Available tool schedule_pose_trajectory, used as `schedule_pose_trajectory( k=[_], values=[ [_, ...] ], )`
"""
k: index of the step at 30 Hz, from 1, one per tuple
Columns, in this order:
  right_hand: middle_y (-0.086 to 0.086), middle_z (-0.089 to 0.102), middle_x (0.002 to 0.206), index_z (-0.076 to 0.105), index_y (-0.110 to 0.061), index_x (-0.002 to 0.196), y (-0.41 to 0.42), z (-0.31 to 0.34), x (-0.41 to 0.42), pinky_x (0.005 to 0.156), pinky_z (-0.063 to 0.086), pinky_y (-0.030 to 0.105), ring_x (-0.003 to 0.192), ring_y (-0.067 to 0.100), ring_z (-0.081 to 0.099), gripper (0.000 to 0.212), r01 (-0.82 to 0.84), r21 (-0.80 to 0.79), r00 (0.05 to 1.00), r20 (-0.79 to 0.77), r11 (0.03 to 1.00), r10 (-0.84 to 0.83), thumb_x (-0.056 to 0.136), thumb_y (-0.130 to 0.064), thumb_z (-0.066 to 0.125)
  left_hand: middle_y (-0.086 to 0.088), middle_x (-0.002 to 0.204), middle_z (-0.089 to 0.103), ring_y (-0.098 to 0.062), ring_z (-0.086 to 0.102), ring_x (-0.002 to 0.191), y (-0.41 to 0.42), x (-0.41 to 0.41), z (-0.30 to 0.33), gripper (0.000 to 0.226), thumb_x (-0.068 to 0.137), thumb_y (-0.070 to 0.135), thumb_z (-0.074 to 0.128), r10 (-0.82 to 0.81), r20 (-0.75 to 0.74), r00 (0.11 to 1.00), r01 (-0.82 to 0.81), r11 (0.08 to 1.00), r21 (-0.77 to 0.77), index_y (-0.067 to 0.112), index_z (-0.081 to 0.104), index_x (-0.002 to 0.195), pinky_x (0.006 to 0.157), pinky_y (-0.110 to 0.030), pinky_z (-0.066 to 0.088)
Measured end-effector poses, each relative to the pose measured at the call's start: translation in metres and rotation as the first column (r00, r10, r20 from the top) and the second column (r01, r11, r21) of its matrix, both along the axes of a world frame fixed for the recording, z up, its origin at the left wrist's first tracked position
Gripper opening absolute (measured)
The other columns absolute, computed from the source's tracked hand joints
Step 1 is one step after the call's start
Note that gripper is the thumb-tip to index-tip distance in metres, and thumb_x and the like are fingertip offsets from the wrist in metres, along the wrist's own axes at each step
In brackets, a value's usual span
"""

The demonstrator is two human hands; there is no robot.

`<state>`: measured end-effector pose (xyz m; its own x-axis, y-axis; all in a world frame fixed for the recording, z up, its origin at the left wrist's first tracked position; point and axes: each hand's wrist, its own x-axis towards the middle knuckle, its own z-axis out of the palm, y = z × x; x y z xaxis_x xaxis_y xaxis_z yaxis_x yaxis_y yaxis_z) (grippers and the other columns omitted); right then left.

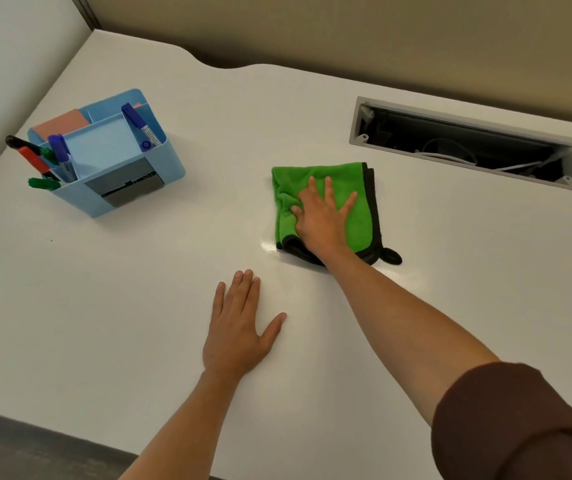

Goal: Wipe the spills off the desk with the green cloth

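A folded green cloth (360, 188) with a black border and a black loop lies flat on the white desk (139, 289), a little right of centre. My right hand (322, 216) presses down on it, fingers spread, thumb bunching the fabric. A small glossy wet patch (267, 247) shines on the desk just left of the cloth's near corner. My left hand (239, 327) rests flat on the bare desk nearer to me, palm down, fingers apart, holding nothing.
A light blue desk organiser (132, 188) with several markers and note pads stands at the left. An open grey cable hatch (468, 147) with wires inside is sunk into the desk at the back right. The desk's front edge (69, 434) runs along the bottom left.
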<state>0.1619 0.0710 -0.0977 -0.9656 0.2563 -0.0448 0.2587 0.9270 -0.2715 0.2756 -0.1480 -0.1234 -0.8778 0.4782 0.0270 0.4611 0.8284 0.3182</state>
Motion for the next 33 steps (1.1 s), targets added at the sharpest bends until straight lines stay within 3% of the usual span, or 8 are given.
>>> schedule_pose_trajectory(
  k=[4,10,12,17,22,25,29,33],
  values=[
    [0.005,0.025,0.159,0.050,-0.019,0.123,-0.030,-0.003,-0.004,0.106,-0.004,0.077,0.149,0.032,0.005,0.031,-0.159,0.011,0.987,0.019,0.987,0.159,0.100,-0.036,0.037,-0.012,0.155,0.034,-0.020,0.019,0.148,0.001,0.000,0.000,0.078,0.093,0.060,0.039,-0.002,0.007,1.000,0.002,1.000,-0.012,0.004,0.034,0.147,0.120,-0.044,0.011],
    [0.000,0.024,0.160,0.050,-0.022,0.119,-0.046,-0.006,0.003,0.105,-0.003,0.077,0.149,0.029,0.003,0.029,-0.449,0.041,0.893,0.062,0.893,0.446,0.100,-0.038,0.035,-0.014,0.151,0.041,-0.020,0.024,0.147,0.001,-0.001,0.001,0.077,0.092,0.059,0.043,0.008,-0.011,1.000,-0.008,1.000,0.009,0.003,0.040,0.144,0.120,-0.046,0.016],
    [-0.001,0.025,0.160,0.050,-0.022,0.120,-0.027,-0.006,-0.006,0.105,-0.006,0.077,0.149,0.028,0.004,0.028,-0.396,0.017,0.917,0.044,0.918,0.395,0.100,-0.037,0.037,-0.012,0.153,0.039,-0.020,0.023,0.147,0.000,-0.001,0.000,0.077,0.092,0.059,0.044,0.003,-0.024,1.000,-0.002,0.999,0.033,0.003,0.039,0.145,0.120,-0.045,0.016],
    [0.001,0.028,0.158,0.049,-0.019,0.127,0.056,-0.001,-0.030,0.105,-0.006,0.077,0.149,0.028,0.010,0.033,-0.056,-0.018,0.998,-0.009,0.998,0.056,0.099,-0.034,0.041,-0.010,0.155,0.035,-0.019,0.019,0.148,0.000,0.000,-0.002,0.077,0.093,0.060,0.042,0.006,-0.026,1.000,-0.005,0.999,0.040,0.005,0.037,0.146,0.121,-0.044,0.014],
    [0.004,0.032,0.157,0.051,-0.016,0.124,0.141,-0.003,-0.012,0.105,-0.003,0.077,0.148,0.030,0.012,0.033,0.292,0.007,0.956,-0.042,0.957,-0.291,0.099,-0.036,0.041,-0.010,0.154,0.036,-0.019,0.021,0.148,0.002,0.001,-0.003,0.077,0.093,0.060,0.042,0.013,-0.022,1.000,-0.012,0.998,0.055,0.003,0.039,0.145,0.120,-0.046,0.016],
    [0.005,0.032,0.156,0.054,-0.017,0.118,0.145,-0.003,-0.011,0.106,-0.004,0.077,0.148,0.031,0.013,0.030,0.402,0.013,0.915,-0.029,0.916,-0.401,0.098,-0.036,0.042,-0.010,0.155,0.036,-0.019,0.021,0.148,0.003,0.001,-0.002,0.077,0.093,0.060,0.041,0.013,-0.009,1.000,-0.012,0.999,0.042,0.004,0.038,0.146,0.120,-0.045,0.015],
    [0.005,0.031,0.157,0.052,-0.016,0.124,0.112,-0.003,-0.024,0.104,-0.005,0.078,0.148,0.032,0.012,0.034,0.375,0.009,0.927,-0.031,0.927,-0.375,0.098,-0.036,0.041,-0.011,0.154,0.037,-0.020,0.021,0.147,0.003,0.000,0.000,0.077,0.093,0.059,0.040,0.008,-0.004,1.000,-0.008,0.999,0.036,0.004,0.038,0.145,0.120,-0.044,0.013],
    [0.003,0.030,0.158,0.047,-0.017,0.131,0.048,-0.004,-0.029,0.104,-0.006,0.078,0.148,0.032,0.010,0.038,0.122,0.008,0.992,-0.015,0.992,-0.122,0.099,-0.035,0.039,-0.011,0.155,0.035,-0.019,0.020,0.148,0.002,0.000,-0.001,0.077,0.093,0.060,0.039,0.002,-0.005,1.000,-0.002,1.000,0.023,0.004,0.036,0.146,0.120,-0.044,0.013]
  ],
)
